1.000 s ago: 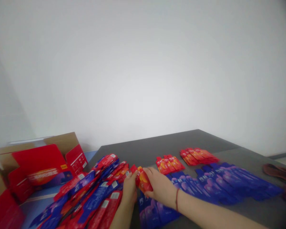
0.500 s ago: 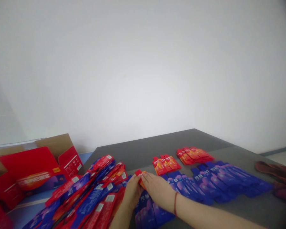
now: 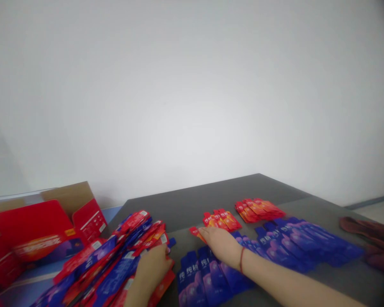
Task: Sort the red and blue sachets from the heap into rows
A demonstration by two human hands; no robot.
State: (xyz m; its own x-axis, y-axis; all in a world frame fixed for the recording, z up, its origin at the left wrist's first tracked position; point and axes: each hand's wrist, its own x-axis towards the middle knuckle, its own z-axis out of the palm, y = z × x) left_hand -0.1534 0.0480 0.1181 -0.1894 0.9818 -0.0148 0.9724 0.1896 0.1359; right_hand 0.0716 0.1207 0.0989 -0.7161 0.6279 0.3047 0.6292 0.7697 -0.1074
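My right hand is closed on a red-and-orange sachet, whose red end sticks out past the fingertips. This hand is just in front of a short row of red sachets and above a row of blue-purple sachets. Over the right edge of a mixed heap of red and blue sachets, my left hand has its fingers curled closed. What it grips is mostly hidden; red sachets lie right around and under it.
A second red row of sachets lies farther back on the dark grey table. Another overlapping blue row spreads to the right. An open red carton stands at the left. Dark brown cloth lies at the right edge.
My hands were together around a red-and-orange sachet. They have parted: the left has moved left to the heap, while the right has shifted slightly right and up, keeping the sachet.
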